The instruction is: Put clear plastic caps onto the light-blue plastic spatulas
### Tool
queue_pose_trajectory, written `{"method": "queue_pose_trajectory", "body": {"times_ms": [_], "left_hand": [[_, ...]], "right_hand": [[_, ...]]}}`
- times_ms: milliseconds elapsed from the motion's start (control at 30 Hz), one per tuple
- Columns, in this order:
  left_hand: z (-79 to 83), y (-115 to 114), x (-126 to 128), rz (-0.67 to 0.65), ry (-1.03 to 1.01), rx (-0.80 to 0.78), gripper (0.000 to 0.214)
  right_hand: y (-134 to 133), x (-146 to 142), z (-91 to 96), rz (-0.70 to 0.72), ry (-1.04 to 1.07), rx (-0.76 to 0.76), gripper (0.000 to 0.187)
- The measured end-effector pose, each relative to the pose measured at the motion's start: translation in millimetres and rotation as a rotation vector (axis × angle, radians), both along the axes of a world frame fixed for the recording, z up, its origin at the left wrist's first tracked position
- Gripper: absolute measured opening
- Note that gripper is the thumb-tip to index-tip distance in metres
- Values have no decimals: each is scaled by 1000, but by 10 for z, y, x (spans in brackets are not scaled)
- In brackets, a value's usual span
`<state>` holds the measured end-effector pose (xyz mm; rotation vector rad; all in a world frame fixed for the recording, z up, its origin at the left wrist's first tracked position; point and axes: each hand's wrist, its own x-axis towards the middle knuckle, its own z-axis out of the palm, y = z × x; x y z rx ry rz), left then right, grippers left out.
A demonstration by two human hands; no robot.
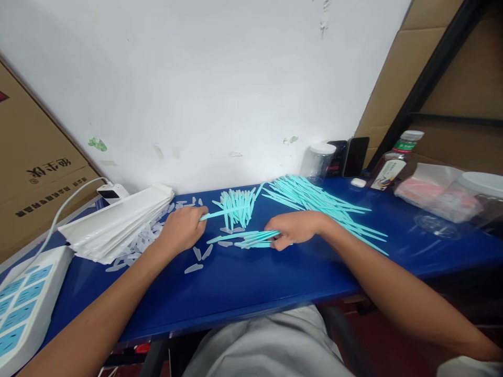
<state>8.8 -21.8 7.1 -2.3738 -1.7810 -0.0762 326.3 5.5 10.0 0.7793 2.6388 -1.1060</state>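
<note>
While the left hand (183, 228) is pinched shut on the near end of a single thin teal plastic stick (218, 212), tip pointing right, the right hand (295, 229) is curled tight around a small bundle of teal sticks (251, 240) that lies flat on the blue tabletop (251, 285), just left of its fingers. A middle heap of teal sticks (236, 205) sits just behind both hands. A larger fan of long teal sticks (322, 203) spreads to the right. Small clear plastic caps (194, 268) lie scattered near the left hand, and more lie beside the stack of white paper sleeves (118, 220). A white power strip (23, 303) is at the far left.

Judged from looks, the sticks are very light, slim, smooth and a bit bendy, so a loose bundle likely slides apart. An end pinch suits a single stick; a wrap round the middle suits a bundle. The caps look tiny and slippery, so a fingertip pinch is best.
</note>
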Motion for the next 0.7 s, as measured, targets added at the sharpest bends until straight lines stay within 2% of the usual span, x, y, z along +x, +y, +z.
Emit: {"method": "queue_pose_trajectory", "body": {"times_ms": [100,267,400,533,600,700], "left_hand": [[7,4,-8,-4,-1,8,22],[47,2,-13,26,-72,1,24],[87,-10,-14,48,-107,32,27],[100,-10,-20,91,-94,52,29],[89,3,-33,102,-74,52,30],[51,38,-67,98,-71,38,31]], "right_hand": [[12,83,96,54,106,-37,25],[42,198,224,-42,198,-16,18],[46,147,186,-279,283,-83,23],[128,-94,70,-558,387,-219,30],[212,-256,36,-685,348,-212,31],[350,-478,50,-746,222,-184,29]]}}
